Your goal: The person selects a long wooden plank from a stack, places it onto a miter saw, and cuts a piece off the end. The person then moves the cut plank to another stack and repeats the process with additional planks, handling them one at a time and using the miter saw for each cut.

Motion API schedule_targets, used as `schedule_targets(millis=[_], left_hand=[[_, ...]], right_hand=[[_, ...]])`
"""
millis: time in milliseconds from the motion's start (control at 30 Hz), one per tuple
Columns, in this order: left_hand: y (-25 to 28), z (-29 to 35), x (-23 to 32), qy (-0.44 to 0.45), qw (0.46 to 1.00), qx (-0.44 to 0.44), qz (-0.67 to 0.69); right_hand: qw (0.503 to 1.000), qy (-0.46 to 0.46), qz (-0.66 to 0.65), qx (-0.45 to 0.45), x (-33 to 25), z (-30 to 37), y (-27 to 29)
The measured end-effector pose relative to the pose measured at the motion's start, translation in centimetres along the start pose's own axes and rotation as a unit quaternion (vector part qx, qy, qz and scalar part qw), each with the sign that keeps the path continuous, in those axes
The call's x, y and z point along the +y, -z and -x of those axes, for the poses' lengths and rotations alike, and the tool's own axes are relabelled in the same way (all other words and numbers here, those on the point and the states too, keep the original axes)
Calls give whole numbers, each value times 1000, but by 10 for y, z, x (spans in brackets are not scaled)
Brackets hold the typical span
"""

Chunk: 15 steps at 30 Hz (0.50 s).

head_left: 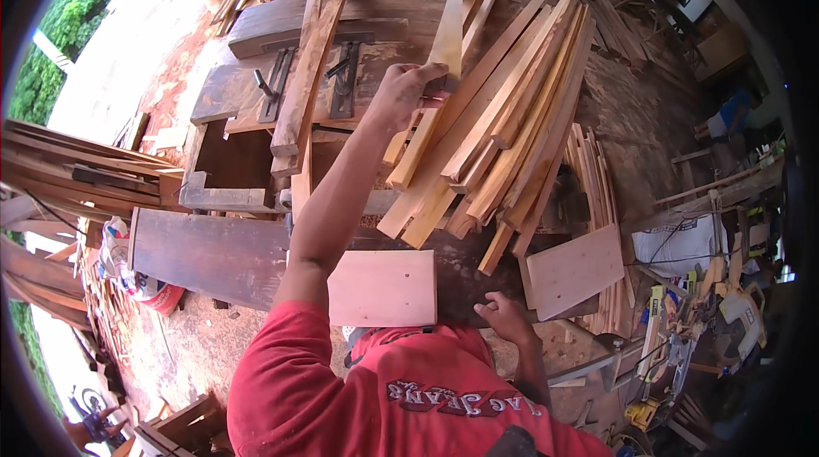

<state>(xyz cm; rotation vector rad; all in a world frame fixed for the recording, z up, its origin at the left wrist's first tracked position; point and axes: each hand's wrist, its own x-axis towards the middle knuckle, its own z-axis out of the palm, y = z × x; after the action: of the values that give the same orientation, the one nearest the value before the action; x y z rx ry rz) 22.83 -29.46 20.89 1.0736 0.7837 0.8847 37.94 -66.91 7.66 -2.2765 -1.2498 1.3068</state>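
Observation:
My left hand [411, 92] reaches forward, its fingers closed on the near end of a pale, thin wooden strip [448, 35]. The strip points away from me beside a pile of long wooden strips [512, 107]. Low at the right, my right hand [507, 318] hovers by the dark bench plank [213, 245]. Its fingers are loosely bent and apart, with nothing seen in them. Between my arms a flat, pale board [383, 288] with small dark holes lies in front of my body. A similar pale board [576, 271] rests to the right of my right hand.
Two long beams [311, 73] lie across the worktable, near metal clamp-like fittings [345, 80]. A thick dark timber [316, 22] stands at the back. Stacked planks [90, 163] fill the left side. A cluttered group of power tools [742, 312] sits at the right.

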Motion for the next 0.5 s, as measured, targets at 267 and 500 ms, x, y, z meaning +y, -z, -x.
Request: schedule_targets(millis=[267, 500], left_hand=[[-13, -13, 21, -21, 990, -40, 136], [60, -34, -58, 55, 992, -86, 72]], right_hand=[[1000, -20, -2, 14, 18, 7, -11], [997, -44, -49, 33, 33, 11, -12]])
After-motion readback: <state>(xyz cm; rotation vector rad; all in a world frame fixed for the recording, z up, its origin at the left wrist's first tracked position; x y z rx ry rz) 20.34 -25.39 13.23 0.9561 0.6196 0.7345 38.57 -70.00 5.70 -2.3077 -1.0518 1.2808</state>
